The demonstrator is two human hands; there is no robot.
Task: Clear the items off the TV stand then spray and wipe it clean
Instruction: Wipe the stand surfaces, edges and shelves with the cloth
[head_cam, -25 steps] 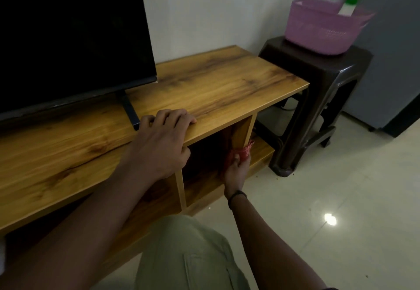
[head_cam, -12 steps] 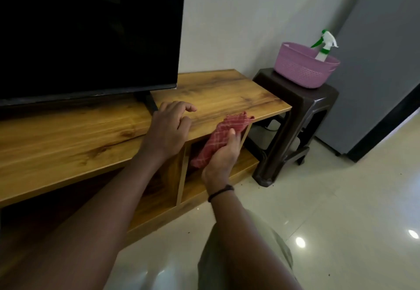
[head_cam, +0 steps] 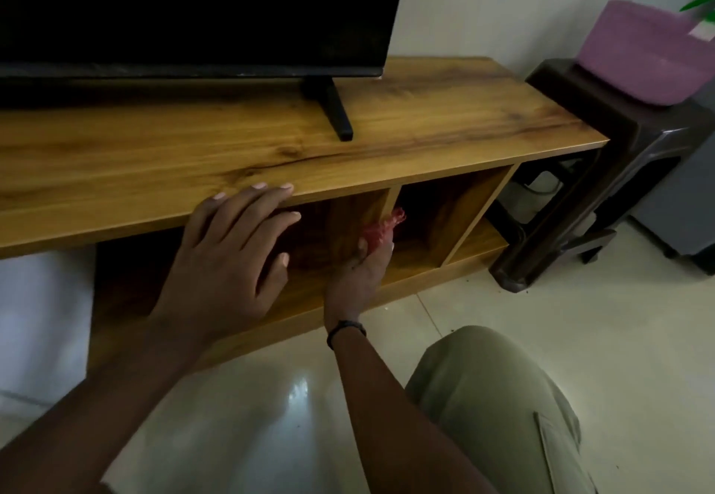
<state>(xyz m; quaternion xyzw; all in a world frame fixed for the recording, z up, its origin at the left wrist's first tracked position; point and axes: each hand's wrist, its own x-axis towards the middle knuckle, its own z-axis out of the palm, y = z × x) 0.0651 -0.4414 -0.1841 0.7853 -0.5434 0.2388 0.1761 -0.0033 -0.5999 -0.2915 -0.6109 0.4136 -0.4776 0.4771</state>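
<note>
Since half a second ago the right hand (head_cam: 358,273) has dropped with the red cloth (head_cam: 381,228) from the front edge of the stand (head_cam: 445,133) into the open shelf below. Its fingers now grip the bunched cloth and press it against the upright divider (head_cam: 390,199) between two compartments. The left hand (head_cam: 232,249) has slid left along the top's front edge and rests there, fingers straight and spread, holding nothing.

This suggests wiping has moved on from the top to the inner panels, so the task looks well along.

The stand is wood-grained; its top carries only the dark TV (head_cam: 193,9) on its foot. To the right, touching the stand's end, is a dark plastic stool (head_cam: 619,137) with a purple basket (head_cam: 650,56) on it. A green spray bottle tip (head_cam: 701,1) shows at the frame edge. The floor (head_cam: 503,300) is pale glossy tile, the wall white, the room dim. A knee in olive trousers sits near right.
</note>
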